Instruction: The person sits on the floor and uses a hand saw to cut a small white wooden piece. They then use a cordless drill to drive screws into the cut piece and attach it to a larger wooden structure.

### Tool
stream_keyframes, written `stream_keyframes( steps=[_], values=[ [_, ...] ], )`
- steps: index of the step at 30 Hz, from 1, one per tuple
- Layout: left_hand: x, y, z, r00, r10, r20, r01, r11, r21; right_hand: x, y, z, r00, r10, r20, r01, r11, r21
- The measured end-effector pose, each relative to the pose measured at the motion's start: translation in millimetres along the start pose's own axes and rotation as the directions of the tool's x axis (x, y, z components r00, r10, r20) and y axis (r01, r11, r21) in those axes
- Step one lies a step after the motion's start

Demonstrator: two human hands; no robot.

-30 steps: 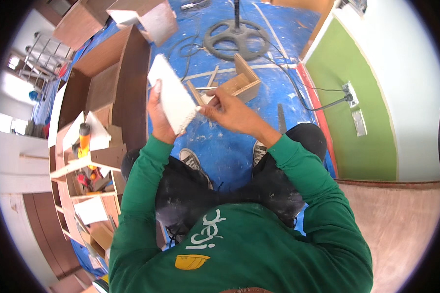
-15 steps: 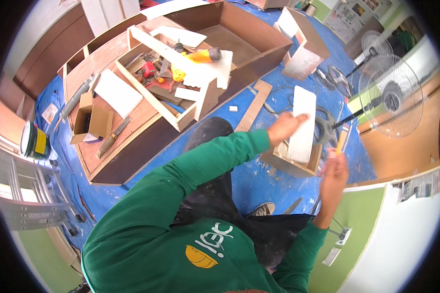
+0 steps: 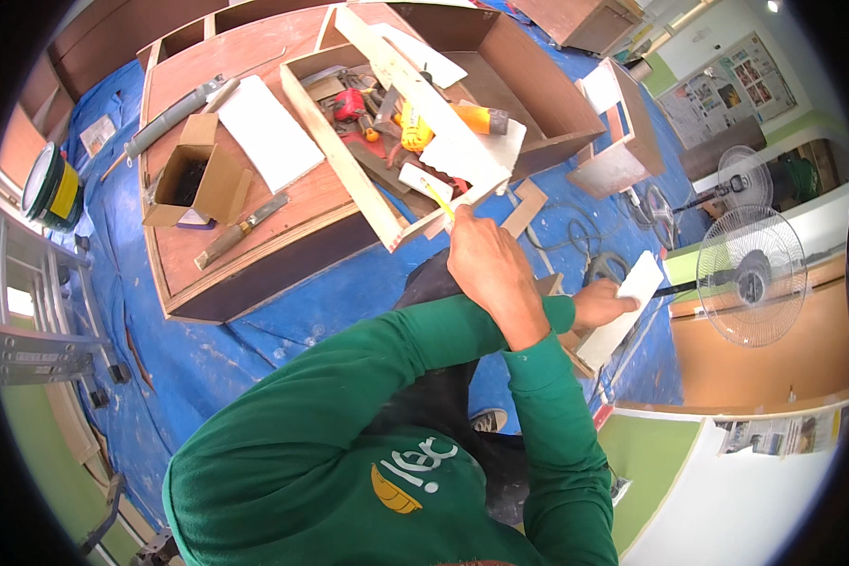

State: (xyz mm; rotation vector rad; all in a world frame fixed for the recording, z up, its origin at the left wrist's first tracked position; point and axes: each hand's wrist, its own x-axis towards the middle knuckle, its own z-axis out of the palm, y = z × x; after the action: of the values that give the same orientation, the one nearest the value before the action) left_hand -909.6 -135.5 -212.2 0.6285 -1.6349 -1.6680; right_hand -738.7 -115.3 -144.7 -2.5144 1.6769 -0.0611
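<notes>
My left hand [image 3: 602,304] grips a white board [image 3: 624,319] on the right, its thumb across the board's face. The board is tilted over a small wooden box, which is mostly hidden. My right hand [image 3: 489,266] crosses above my left forearm and holds a thin yellow pencil [image 3: 437,198] between its fingers. The pencil's far end is over the near corner of an open wooden tool tray [image 3: 335,170]. In that tray lie a yellow power tool [image 3: 417,127], a red tool [image 3: 351,104] and other hand tools. A long pale plank [image 3: 401,75] lies across its top.
A large wooden cabinet [image 3: 274,255] lies under the tray, bearing a cardboard box [image 3: 198,179], a white panel [image 3: 269,137], a chisel-like tool [image 3: 241,231] and a caulking gun [image 3: 174,113]. Fans [image 3: 753,275] stand at right, a ladder [image 3: 47,354] at left. Blue sheeting [image 3: 226,377] covers the floor.
My right hand has swung left and up with the pencil, from beside the small box to the tool tray. My left hand and the white board have shifted right and nearer; the view has turned.
</notes>
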Motion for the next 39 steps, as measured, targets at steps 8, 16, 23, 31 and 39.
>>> stream_keyframes(
  steps=[8, 16, 23, 31, 39],
  values=[
    [-7.6, 36.2, -20.1, 0.992, 0.100, -0.079, -0.091, 0.989, 0.115, 34.6, -24.6, 16.3, 0.999, -0.003, 0.039, 0.001, 0.999, 0.043],
    [-4.6, 56.9, -82.0, 0.958, 0.200, -0.203, -0.134, 0.945, 0.299, -102.0, -26.7, -33.8, 0.934, -0.057, -0.353, 0.200, 0.902, 0.383],
    [-29.3, 41.1, -131.8, 0.962, 0.156, -0.223, -0.075, 0.939, 0.335, -331.9, 90.0, -30.6, 0.466, 0.770, -0.435, -0.545, 0.637, 0.544],
    [-50.6, 14.6, -166.0, 0.991, 0.020, -0.130, 0.070, 0.759, 0.647, -592.4, 137.1, 248.0, -0.161, 0.987, 0.006, -0.928, -0.154, 0.339],
    [-48.6, 5.1, -205.2, 0.947, 0.115, -0.299, 0.044, 0.878, 0.477, -580.1, 81.7, 416.0, -0.081, 0.813, 0.576, -0.864, -0.345, 0.365]
  ],
)
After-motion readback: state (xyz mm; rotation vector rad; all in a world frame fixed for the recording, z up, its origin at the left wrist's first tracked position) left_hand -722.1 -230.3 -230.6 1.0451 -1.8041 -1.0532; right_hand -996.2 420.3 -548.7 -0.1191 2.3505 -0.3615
